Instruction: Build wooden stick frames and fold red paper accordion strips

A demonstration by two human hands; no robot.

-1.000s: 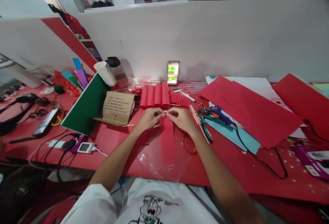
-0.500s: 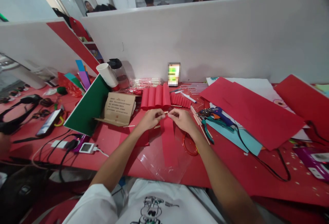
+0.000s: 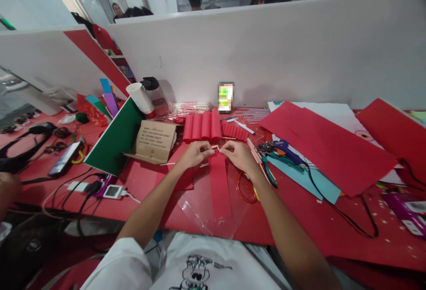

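A long red paper strip (image 3: 220, 188) lies lengthwise before me, its far end between my two hands. My left hand (image 3: 197, 153) is closed, thumb and fingers pinched at the strip's upper left corner. At the upper right corner, my right hand (image 3: 238, 154) pinches likewise. A small pale sliver (image 3: 215, 147) shows between the fingertips; whether it is tape or a bit of stick, I cannot tell. Just beyond the hands stand several red paper rolls (image 3: 202, 125) side by side. Smaller pleated red paper (image 3: 234, 130) sits to their right.
A cardboard box (image 3: 155, 141) and a green board (image 3: 111, 137) stand left. To the right are a blue glue gun (image 3: 282, 146), teal-handled pliers (image 3: 268, 170) and red sheets (image 3: 328, 145). Red-handled scissors (image 3: 245, 188) lie beside my right forearm. A phone (image 3: 226, 97) leans against the partition (image 3: 282, 50).
The camera view has shifted slightly. Both hands keep their pinch at the strip's far end, with only tiny finger movement. Another person's hand shows a little more at the left edge.
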